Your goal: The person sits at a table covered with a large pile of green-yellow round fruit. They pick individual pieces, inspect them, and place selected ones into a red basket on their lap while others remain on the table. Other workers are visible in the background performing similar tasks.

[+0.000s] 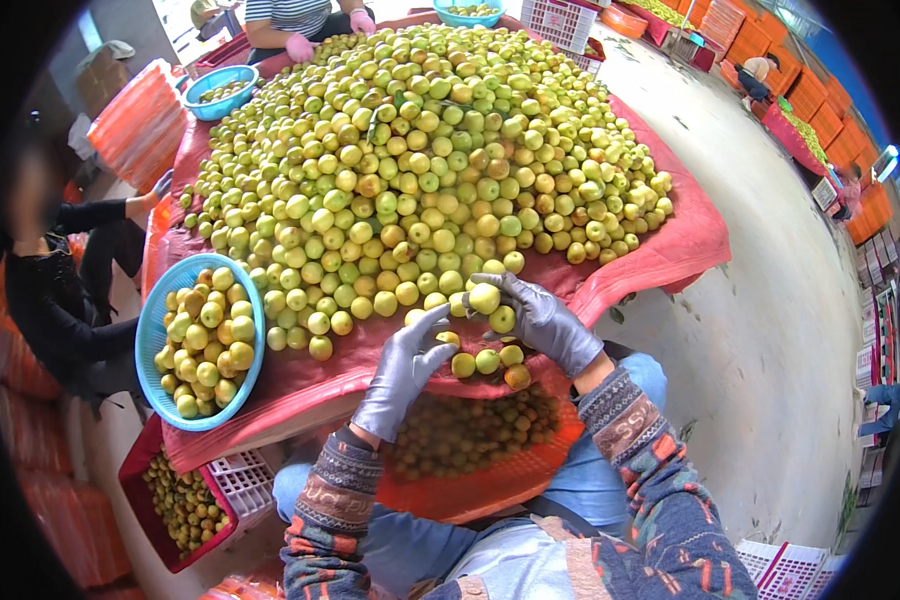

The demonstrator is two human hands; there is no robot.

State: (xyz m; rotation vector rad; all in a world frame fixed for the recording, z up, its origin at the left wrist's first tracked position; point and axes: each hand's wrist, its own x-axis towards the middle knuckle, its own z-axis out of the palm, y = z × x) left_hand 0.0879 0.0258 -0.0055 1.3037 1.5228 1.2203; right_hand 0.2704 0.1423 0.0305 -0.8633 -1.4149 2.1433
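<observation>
My right hand (pixel 556 321), in a grey glove, holds a yellow-green jujube-like fruit (pixel 484 298) at its fingertips. Another fruit (pixel 502 319) sits against its fingers just below. My left hand (pixel 403 371), gloved alike, has thumb and fingers apart beside a fruit (pixel 448 340) at the cloth's edge; nothing shows in its grip. Several loose fruits (pixel 487 361) lie between the two hands. Beyond them rises a large heap of the same fruit (pixel 420 161) on a red cloth (pixel 667 232).
A blue basket of fruit (pixel 141 352) stands at the left on the cloth. Under the table edge are an orange basket (pixel 450 499) and a red crate (pixel 136 480), both holding fruit. One person (pixel 60 300) sits at the left; another's pink-gloved hand (pixel 300 48) touches the far heap.
</observation>
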